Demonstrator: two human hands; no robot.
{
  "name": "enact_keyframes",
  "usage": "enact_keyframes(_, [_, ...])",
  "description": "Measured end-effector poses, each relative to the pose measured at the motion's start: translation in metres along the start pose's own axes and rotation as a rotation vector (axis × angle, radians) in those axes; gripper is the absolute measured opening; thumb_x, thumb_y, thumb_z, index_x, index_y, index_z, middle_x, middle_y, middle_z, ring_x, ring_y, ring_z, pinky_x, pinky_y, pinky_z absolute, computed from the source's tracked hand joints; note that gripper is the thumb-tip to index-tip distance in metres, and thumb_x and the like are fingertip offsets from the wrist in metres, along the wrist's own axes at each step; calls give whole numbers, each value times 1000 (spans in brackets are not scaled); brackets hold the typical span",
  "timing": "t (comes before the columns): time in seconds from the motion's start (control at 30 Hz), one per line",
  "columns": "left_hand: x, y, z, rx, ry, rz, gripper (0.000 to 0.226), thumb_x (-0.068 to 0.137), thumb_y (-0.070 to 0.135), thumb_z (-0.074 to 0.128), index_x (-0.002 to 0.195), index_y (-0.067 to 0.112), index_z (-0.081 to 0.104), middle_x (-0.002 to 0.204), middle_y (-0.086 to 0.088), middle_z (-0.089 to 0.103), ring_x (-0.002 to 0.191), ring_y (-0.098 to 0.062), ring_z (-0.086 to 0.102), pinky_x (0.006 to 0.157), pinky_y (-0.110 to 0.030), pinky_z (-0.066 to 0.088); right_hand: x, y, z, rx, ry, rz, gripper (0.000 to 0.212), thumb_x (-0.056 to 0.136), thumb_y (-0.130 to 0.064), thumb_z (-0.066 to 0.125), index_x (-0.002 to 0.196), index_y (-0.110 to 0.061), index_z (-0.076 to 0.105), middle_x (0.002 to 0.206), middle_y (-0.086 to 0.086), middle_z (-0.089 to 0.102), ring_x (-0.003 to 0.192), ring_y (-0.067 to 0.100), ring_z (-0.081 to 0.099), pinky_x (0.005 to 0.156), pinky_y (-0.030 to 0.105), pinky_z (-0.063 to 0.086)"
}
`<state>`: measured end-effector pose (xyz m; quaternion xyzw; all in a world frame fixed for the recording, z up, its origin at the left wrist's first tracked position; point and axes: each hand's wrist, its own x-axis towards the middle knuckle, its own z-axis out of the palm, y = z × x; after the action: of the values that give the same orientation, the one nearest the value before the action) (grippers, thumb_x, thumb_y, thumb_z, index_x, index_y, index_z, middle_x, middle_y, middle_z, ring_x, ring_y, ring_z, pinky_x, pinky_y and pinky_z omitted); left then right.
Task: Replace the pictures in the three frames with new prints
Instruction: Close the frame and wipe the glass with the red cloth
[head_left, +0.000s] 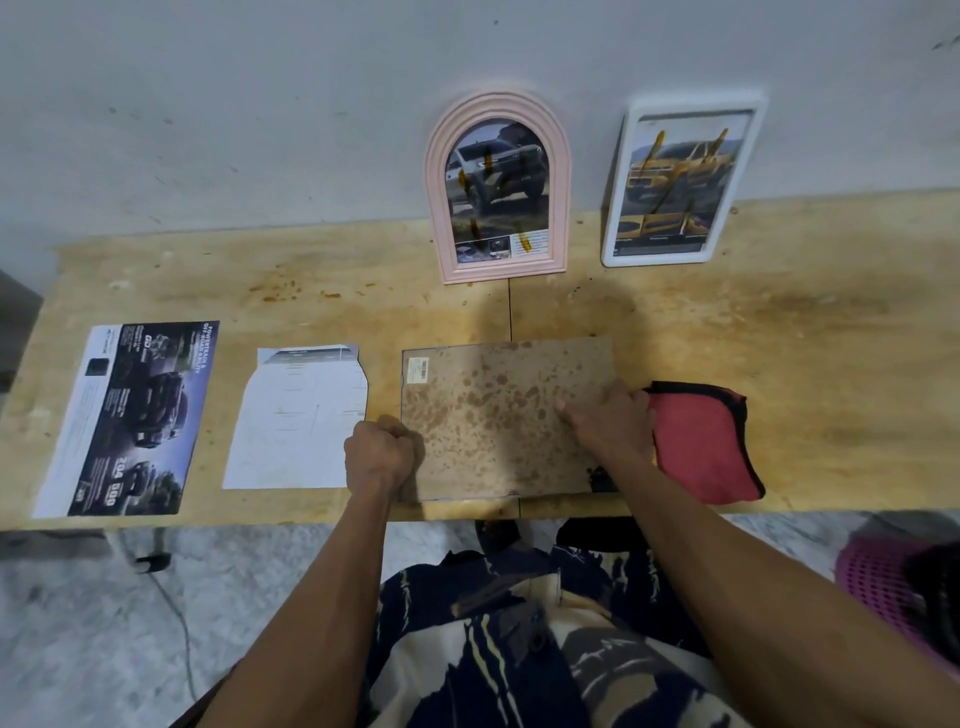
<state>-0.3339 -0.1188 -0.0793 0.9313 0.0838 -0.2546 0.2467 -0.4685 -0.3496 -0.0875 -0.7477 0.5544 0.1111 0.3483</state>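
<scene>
The left hand (378, 453) is curling in a fist at the near-left edge of the face-down frame (506, 418), while the right hand (613, 420) is pressing on its right end with fingers curled over the edge — just beside a red cloth (701, 441). Two prints (132, 418) (298, 415) are lying to the left on the wooden table (779, 322). Farther back, a pink arched frame (497, 189) and a white frame (681, 182) are leaning on the wall — both holding car pictures.

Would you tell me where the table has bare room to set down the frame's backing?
Bare wood lies right of the red cloth and behind the dark print, left of the pink frame. The front row is crowded.
</scene>
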Motion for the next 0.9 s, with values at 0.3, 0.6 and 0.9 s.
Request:
enact_keyframes(0.3, [-9, 25, 20, 336, -195, 370, 99, 75, 60, 77, 151, 38, 18, 155, -7, 13, 136, -41, 28, 102, -55, 44, 4, -27, -15, -334, -141, -379, 98, 89, -55, 58, 156, -28, -8, 163, 4, -19, 149, 38, -12, 119, 52, 7])
enact_keyframes(0.6, [1, 22, 39, 510, -302, 301, 128, 61, 78, 74, 156, 42, -4, 162, -5, -20, 151, -35, -1, 115, -55, 30, 23, -24, -3, -556, -310, -433, 115, 74, -81, 53, 155, -32, -13, 162, -4, -22, 146, 36, -24, 120, 56, 1])
enact_keyframes(0.9, [-13, 34, 35, 475, -261, 266, 119, 67, 64, 81, 155, 44, 4, 162, 2, -14, 146, -40, 8, 102, -63, 41, 33, -9, 9, -610, -319, -467, 121, 72, -76, 62, 151, -37, -21, 161, -7, -25, 144, 38, -27, 117, 60, 18])
